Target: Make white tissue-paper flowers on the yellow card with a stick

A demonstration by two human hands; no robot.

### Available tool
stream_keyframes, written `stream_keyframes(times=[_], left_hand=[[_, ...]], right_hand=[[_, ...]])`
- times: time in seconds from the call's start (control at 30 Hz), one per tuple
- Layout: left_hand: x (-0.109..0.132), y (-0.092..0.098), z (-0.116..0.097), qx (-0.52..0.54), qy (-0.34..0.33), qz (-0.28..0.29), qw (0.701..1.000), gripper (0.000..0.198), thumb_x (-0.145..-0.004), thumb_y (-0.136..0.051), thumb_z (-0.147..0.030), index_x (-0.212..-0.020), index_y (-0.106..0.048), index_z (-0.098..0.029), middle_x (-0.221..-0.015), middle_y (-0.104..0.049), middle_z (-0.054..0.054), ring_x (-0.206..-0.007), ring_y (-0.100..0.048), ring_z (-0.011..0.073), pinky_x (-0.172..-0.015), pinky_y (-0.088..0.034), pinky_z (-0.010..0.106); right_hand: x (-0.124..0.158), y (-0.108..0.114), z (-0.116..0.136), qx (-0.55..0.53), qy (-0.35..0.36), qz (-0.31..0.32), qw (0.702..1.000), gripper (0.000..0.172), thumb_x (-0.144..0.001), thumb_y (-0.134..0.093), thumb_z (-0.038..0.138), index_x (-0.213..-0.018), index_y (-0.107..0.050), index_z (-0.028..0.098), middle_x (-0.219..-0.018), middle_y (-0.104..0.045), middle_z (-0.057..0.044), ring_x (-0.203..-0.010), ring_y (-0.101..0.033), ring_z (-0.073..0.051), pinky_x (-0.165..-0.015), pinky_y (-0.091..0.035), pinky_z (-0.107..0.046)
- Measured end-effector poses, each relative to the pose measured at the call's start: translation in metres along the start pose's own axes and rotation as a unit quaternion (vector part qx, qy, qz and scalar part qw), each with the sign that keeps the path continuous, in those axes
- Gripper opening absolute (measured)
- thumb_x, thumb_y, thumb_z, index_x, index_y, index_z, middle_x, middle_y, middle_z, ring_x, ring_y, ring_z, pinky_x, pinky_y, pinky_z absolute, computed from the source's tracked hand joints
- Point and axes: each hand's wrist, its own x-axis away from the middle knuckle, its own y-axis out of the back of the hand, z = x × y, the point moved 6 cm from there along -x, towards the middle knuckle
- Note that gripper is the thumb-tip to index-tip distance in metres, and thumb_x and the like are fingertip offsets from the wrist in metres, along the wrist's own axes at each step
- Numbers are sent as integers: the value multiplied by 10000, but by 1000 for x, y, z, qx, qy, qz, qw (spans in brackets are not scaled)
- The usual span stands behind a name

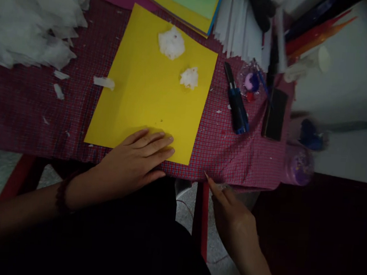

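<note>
My left hand (133, 161) lies flat with its fingers stretched out on the near edge of a yellow paper sheet (148, 96), which rests on a red checked tablecloth (28, 107). Two crumpled white tissue wads (171, 42) (189, 77) sit on the upper part of the sheet. My right hand (232, 216) is at the table's front edge, below the cloth, with a finger pointing up-left. It seems to pinch something small and clear, which I cannot make out.
A pile of white tissue (27, 17) fills the far left. Stacked coloured papers (189, 1) and white strips (241, 27) lie at the back. A blue-handled cutter (238, 103), a black block (274, 113), a glitter cup (298, 164) and coloured sticks (314, 33) crowd the right.
</note>
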Motion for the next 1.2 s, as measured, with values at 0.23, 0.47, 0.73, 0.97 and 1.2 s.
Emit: stream_keyframes(times=[0.23, 0.47, 0.73, 0.97, 1.2], left_hand=[[-24, -7, -29, -33, -40, 1, 999, 418, -942, -470, -354, -1325, -502, -190, -1445, -471, 83, -1374, -363, 268, -1166, -193, 528], [-38, -23, -37, -54, -69, 6, 996, 432, -969, -403, -365, -1343, -496, -169, -1451, -469, 73, -1350, -397, 256, -1159, -211, 519], [-38, -21, -35, -28, -66, 26, 997, 405, -974, -404, -338, -1340, -499, -196, -1453, -465, 72, -1350, -400, 247, -1145, -218, 534], [-38, -20, -35, -27, -66, 25, 997, 403, -974, -397, -334, -1337, -500, -190, -1444, -477, 77, -1348, -398, 253, -1143, -209, 542], [-39, -20, -30, -5, -64, 23, 998, 403, -958, -432, -344, -1326, -509, -200, -1435, -485, 89, -1342, -409, 247, -1147, -193, 533]], right_hand=[[-37, 4, 13, -117, -7, -79, 990, 478, -953, -361, 148, -1427, -419, 174, -1141, -665, -103, -886, -652, -148, -739, -545, -276], [-61, 6, 15, 9, 35, -69, 997, 459, -909, -396, 112, -1356, -497, 104, -917, -676, -97, -680, -600, -155, -577, -498, -278], [-3, 9, 3, -85, -4, -56, 995, 456, -931, -383, 114, -1374, -472, 171, -949, -674, -75, -718, -629, -133, -642, -534, -265], [-62, 18, 10, -10, 5, -89, 996, 457, -922, -397, 139, -1367, -497, 162, -910, -659, -70, -700, -601, -148, -597, -494, -264], [-32, 11, -1, -38, 16, -36, 998, 464, -934, -405, 143, -1390, -482, 176, -863, -661, -65, -667, -599, -139, -601, -511, -269]])
